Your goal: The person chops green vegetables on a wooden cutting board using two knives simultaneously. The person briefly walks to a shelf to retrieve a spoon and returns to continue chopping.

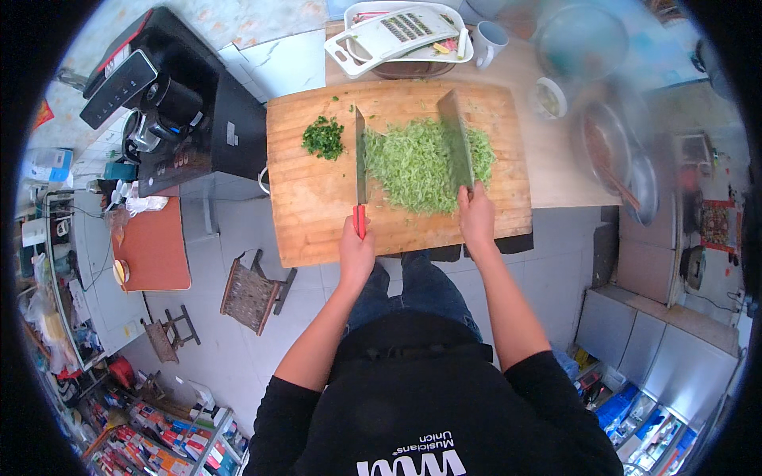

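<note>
On a large wooden cutting board [313, 214] lies a wide heap of finely shredded pale green vegetable [411, 166]. My left hand [356, 244] is closed round the red handle of a knife [361, 155], whose blade stands on edge along the heap's left side. A cleaver [456, 136] is gripped in my right hand [477, 213]; its broad blade stands in the right part of the heap, with some shreds beyond it. To the left of the knife sits a small pile of chopped dark green herbs [323, 138], apart from the heap.
Behind the board a white grater [397, 38] rests across a white tray [468, 51], beside a mug [490, 44]. A small bowl [549, 98] and a metal pan [607, 143] stand to the right. A black appliance [230, 119] is close on the left. A low stool [250, 295] stands on the floor.
</note>
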{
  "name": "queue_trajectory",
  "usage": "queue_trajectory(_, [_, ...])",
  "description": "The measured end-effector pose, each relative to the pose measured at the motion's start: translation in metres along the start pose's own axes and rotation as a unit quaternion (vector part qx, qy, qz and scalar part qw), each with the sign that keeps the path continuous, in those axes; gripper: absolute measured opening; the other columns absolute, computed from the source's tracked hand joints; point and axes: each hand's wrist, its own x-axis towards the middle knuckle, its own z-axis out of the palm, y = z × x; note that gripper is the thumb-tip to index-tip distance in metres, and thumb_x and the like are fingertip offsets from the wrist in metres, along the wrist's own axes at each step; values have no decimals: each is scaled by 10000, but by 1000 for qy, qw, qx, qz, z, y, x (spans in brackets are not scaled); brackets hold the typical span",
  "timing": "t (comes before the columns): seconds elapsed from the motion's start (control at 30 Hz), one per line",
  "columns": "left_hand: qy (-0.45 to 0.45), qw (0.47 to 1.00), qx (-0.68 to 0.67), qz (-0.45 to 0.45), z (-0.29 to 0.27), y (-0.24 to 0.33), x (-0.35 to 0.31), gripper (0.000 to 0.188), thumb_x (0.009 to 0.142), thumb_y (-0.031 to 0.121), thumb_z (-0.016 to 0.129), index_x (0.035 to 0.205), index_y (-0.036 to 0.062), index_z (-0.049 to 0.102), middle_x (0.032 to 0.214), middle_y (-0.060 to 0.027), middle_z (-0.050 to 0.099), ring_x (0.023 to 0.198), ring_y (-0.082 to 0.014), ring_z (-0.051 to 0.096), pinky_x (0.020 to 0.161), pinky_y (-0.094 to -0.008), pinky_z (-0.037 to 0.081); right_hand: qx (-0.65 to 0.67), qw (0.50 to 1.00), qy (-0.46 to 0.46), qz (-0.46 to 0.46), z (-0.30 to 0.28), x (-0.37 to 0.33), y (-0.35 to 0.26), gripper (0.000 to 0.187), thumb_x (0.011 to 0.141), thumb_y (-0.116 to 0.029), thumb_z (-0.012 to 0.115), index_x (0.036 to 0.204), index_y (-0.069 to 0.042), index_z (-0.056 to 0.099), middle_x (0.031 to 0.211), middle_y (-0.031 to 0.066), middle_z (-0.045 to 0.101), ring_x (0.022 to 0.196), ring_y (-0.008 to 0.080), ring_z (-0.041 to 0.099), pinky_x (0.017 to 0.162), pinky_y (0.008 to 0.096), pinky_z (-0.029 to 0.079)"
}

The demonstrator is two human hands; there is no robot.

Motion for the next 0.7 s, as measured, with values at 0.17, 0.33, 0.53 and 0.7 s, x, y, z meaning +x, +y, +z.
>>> queue_trajectory(0.17, [9, 1000, 13, 1, 2, -6, 1, 181, 785, 54, 486, 963, 19, 500, 708, -37, 470, 624, -120, 461, 565, -272, 393, 10, 1000, -17, 4, -17, 2, -4, 234, 894, -213, 490, 881, 20, 496, 724, 232, 600, 691, 412, 582, 597, 474, 446])
queue_trajectory(0.33, [-25, 998, 11, -64, 0, 2, 0, 209, 794, 68, 487, 994, 9, 495, 847, -142, 557, 806, -250, 557, 743, -334, 432, -26, 999, -39, 7, -20, 15, 15, 236, 895, -211, 490, 874, 24, 493, 732, 230, 606, 692, 411, 584, 593, 461, 448])
queue_trajectory(0.53, [-24, 995, -21, -95, 4, -2, 3, 200, 787, 64, 494, 979, 9, 496, 823, -126, 546, 790, -222, 539, 743, -328, 426, -15, 1000, 8, -4, -20, 9, 28, 233, 898, -208, 491, 870, 23, 485, 703, 204, 595, 675, 393, 586, 588, 435, 442])
queue_trajectory(0.7, [33, 996, 34, 77, 6, -18, 4, 195, 778, 61, 494, 971, 41, 503, 639, -17, 462, 471, -98, 421, 427, -262, 347, 8, 999, 32, 17, -23, 7, 37, 221, 899, -196, 498, 883, 24, 485, 692, 194, 580, 650, 368, 574, 572, 403, 432])
